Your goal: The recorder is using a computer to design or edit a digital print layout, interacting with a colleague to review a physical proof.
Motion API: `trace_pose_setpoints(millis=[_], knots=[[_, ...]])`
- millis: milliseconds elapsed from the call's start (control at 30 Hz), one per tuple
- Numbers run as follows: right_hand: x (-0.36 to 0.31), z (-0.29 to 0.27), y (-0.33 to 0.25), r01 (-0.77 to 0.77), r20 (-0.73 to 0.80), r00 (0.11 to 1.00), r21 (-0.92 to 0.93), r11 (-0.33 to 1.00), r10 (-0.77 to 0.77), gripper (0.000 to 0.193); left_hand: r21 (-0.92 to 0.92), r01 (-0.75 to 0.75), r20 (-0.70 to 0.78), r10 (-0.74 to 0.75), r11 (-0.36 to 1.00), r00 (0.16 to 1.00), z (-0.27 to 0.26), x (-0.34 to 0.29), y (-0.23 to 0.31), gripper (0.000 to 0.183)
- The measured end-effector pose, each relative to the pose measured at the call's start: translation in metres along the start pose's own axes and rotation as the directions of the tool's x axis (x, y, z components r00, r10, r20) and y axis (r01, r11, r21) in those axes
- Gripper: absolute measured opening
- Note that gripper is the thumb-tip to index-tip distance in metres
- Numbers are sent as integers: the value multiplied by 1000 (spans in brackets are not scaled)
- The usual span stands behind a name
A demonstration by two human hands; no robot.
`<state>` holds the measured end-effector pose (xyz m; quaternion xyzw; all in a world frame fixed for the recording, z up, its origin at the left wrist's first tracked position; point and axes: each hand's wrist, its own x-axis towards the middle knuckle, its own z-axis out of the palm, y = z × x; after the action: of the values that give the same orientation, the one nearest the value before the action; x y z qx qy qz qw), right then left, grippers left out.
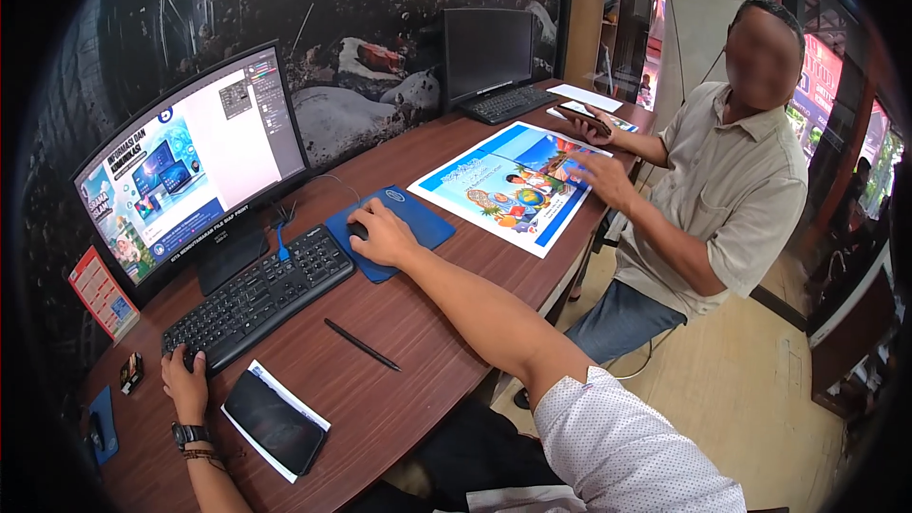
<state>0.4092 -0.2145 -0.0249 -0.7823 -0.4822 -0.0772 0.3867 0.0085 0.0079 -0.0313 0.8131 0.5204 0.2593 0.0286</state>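
Note:
My right hand (385, 236) is wrapped over a dark computer mouse (358, 230) on a blue mouse pad (418, 221). At the near left corner of a black keyboard (261, 294) rests my left hand (184, 382), its fingers apart on the keys and nothing held in it. Behind the keyboard stands a curved monitor (195, 166) with a colourful page layout open on its screen. A black phone (273, 423) lies on a white paper slip beside my left wrist, and a black pen (362, 344) lies on the wooden desk (380, 399) between my arms.
To the right sits a person (731, 161) holding a phone (583, 121), their other hand over a large printed poster (508, 185). A second monitor (489, 52) and keyboard (508, 103) stand at the back. A red desk calendar (103, 293) and a small dark object (131, 373) are at the left.

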Motion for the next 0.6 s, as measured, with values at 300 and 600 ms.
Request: trace_pose_setpoints(millis=[300,600], knots=[[-1,0,1,-14,17,1000,-10,1000,14,36,-19,41,102,-38,999,994,-3,0,4,49],[0,6,6,0,2,1000,-6,1000,0,37,-17,38,89,-37,999,995,0,2,2,48]])
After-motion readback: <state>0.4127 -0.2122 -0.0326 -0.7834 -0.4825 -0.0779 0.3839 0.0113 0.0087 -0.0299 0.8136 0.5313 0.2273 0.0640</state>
